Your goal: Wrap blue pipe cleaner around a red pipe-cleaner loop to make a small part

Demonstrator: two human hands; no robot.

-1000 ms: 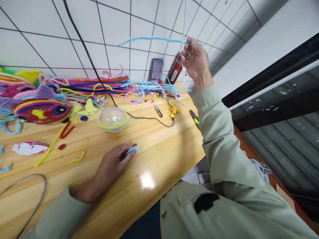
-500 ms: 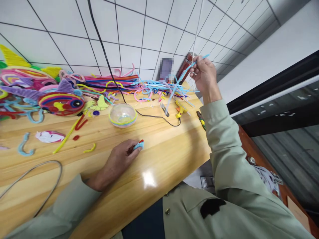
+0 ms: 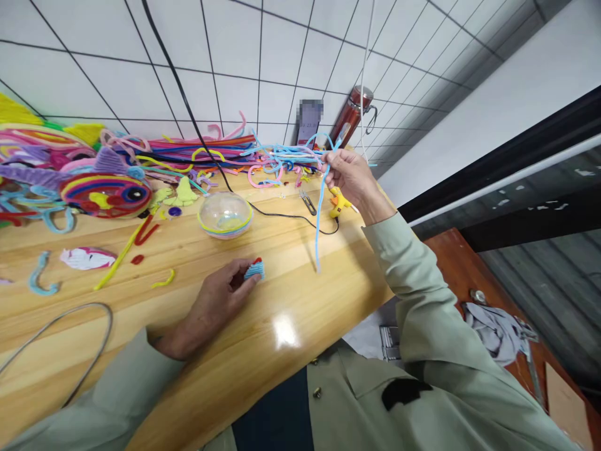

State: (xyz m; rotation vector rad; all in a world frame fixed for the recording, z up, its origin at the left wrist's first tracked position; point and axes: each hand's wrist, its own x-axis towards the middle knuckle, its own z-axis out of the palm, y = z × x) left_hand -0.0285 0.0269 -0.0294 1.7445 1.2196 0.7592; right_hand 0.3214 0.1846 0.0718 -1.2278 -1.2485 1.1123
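My left hand (image 3: 220,300) rests over the wooden table, pinching a small light-blue piece with a red tip (image 3: 255,269) that looks made of pipe cleaner. Farther back on the right, my right hand (image 3: 352,175) has its fingers closed on a light-blue pipe cleaner (image 3: 320,228), whose long end hangs down toward the table. Behind that hand lies a heap of blue and pink pipe cleaners (image 3: 282,155). A clear bowl (image 3: 225,216) with a yellow and blue band stands between my hands, farther back. Small thread snips (image 3: 308,202) and a yellow glue gun (image 3: 339,203) lie near my right hand.
Colourful pipe-cleaner fish (image 3: 106,191) sit at the back left. A red thermos (image 3: 350,116) and a phone (image 3: 310,120) stand by the tiled wall. Black cord (image 3: 282,215) crosses the table; a grey cable (image 3: 106,338) loops at left. Loose cut pieces (image 3: 164,280) lie about.
My right hand has come down and to the left, and the blue pipe cleaner in it now hangs downward. My left hand still holds the small blue piece in about the same place.
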